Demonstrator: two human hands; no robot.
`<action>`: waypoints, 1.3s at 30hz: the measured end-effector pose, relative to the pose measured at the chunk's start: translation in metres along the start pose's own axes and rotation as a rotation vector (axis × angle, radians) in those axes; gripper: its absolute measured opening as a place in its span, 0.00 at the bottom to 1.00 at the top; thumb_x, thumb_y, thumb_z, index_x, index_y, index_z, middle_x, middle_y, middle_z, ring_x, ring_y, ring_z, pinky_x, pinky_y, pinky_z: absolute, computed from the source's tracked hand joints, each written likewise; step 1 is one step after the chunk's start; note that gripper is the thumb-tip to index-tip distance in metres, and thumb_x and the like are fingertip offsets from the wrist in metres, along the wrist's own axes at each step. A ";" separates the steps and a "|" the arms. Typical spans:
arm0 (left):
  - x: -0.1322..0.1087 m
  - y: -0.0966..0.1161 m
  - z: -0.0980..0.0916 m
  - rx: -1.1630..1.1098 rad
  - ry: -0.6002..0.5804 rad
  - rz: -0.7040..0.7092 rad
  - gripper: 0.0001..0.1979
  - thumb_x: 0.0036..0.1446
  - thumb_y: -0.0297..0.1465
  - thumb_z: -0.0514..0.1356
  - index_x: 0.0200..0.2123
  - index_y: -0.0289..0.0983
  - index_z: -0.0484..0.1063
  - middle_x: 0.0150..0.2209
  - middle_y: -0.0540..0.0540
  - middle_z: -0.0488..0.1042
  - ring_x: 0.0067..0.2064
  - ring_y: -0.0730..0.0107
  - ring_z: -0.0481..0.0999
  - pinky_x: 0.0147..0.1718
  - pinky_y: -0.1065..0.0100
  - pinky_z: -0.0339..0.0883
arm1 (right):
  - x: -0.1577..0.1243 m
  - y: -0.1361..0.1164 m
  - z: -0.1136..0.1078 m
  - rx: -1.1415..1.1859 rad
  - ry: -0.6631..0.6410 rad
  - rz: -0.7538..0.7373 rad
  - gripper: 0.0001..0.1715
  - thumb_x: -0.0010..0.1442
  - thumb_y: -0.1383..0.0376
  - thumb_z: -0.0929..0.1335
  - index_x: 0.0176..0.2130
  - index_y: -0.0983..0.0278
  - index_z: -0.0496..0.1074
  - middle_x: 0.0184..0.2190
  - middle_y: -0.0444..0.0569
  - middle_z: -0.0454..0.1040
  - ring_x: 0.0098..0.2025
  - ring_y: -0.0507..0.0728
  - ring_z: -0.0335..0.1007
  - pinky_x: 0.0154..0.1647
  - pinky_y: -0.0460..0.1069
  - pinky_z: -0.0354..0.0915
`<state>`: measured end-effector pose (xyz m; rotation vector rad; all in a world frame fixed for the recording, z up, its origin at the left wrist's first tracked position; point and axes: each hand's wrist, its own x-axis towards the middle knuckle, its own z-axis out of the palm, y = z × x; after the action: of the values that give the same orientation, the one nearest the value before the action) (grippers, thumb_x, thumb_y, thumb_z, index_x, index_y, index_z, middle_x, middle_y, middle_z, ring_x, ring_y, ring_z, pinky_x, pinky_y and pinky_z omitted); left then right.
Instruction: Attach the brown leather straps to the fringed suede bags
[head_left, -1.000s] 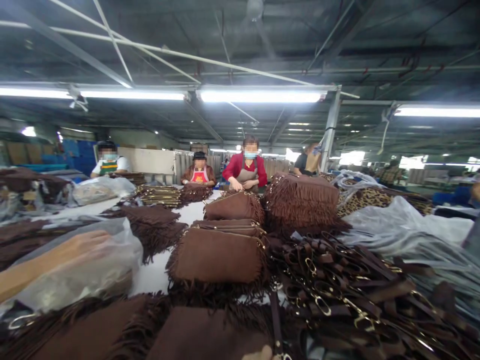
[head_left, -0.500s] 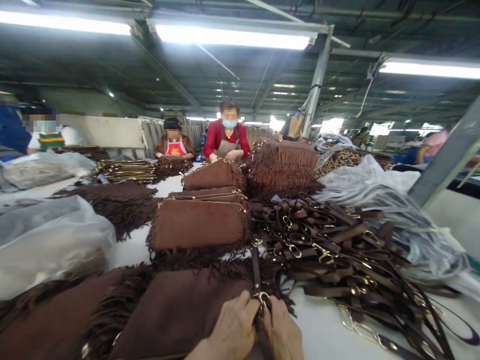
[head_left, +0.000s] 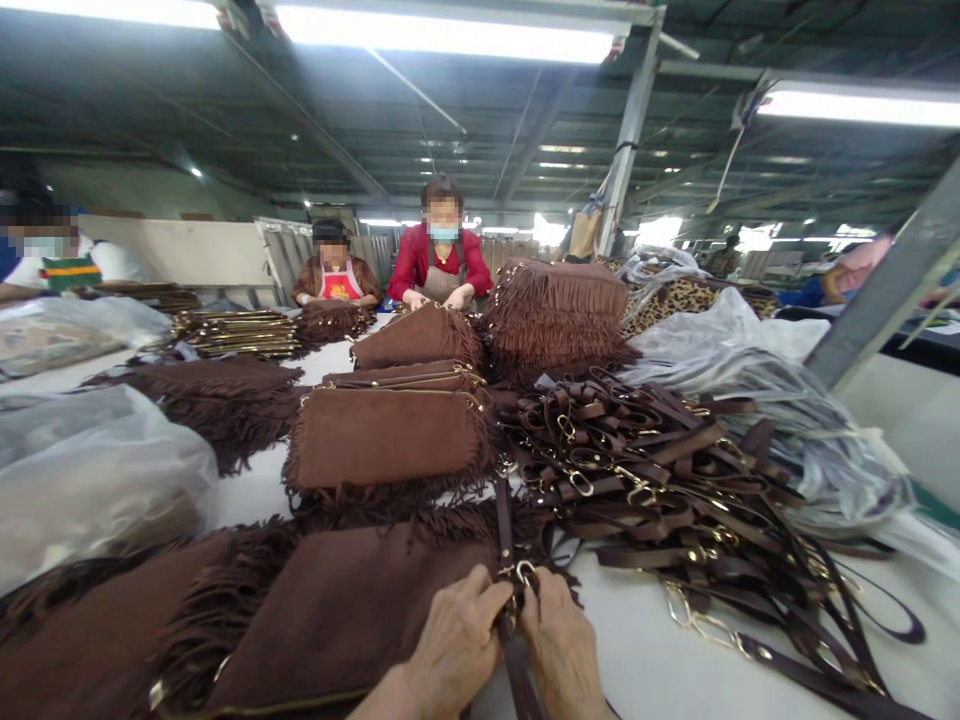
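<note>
Close to me, my left hand (head_left: 459, 632) and my right hand (head_left: 561, 640) come together on a dark brown strap (head_left: 504, 520) with gold metal fittings. Both hands have their fingers closed around its hardware, where a gold ring (head_left: 526, 574) shows between them. One length of the strap runs away from me toward the fringed bags; another hangs down between my wrists. Just left of my hands lies a dark brown fringed bag (head_left: 352, 610), flat on the table. What my fingertips pinch exactly is partly hidden.
On the right spreads a heap of brown straps with gold clips (head_left: 637, 480), beside clear plastic wrapping (head_left: 780, 400). Ahead stand stacked brown fringed bags (head_left: 390, 435) and a taller pile (head_left: 559, 310). Plastic-wrapped goods (head_left: 105, 470) lie left. Several co-workers, one in red sleeves (head_left: 405, 265), sit across the white table (head_left: 637, 650).
The view has shifted slightly, so the scene sits a little left and higher. Both hands stay on the strap hardware. The co-worker in red has leaned forward over a bag.
</note>
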<state>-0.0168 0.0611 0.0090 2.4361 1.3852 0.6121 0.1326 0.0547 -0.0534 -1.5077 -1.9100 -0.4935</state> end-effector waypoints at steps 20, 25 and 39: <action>0.007 -0.002 -0.017 -0.240 -0.035 -0.173 0.15 0.53 0.26 0.51 0.43 0.43 0.71 0.34 0.51 0.72 0.35 0.73 0.72 0.36 0.73 0.65 | 0.003 -0.016 -0.006 0.133 0.010 0.331 0.21 0.65 0.60 0.49 0.37 0.65 0.64 0.26 0.50 0.76 0.23 0.54 0.74 0.19 0.45 0.65; 0.012 -0.001 -0.025 -0.301 -0.094 -0.210 0.15 0.53 0.26 0.52 0.43 0.44 0.71 0.33 0.52 0.72 0.36 0.72 0.72 0.36 0.72 0.64 | -0.014 -0.016 0.001 0.214 -0.086 0.308 0.17 0.65 0.62 0.52 0.40 0.64 0.65 0.29 0.49 0.77 0.24 0.54 0.75 0.19 0.44 0.66; 0.015 0.011 0.003 0.078 0.136 -0.144 0.09 0.51 0.21 0.54 0.26 0.38 0.71 0.29 0.48 0.70 0.34 0.66 0.68 0.34 0.68 0.60 | -0.008 -0.024 0.014 0.305 -0.177 0.359 0.18 0.64 0.59 0.55 0.44 0.65 0.65 0.32 0.51 0.75 0.31 0.54 0.75 0.26 0.43 0.67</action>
<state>-0.0008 0.0683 0.0148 2.3657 1.6505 0.7126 0.1067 0.0519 -0.0664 -1.6771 -1.6927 0.0910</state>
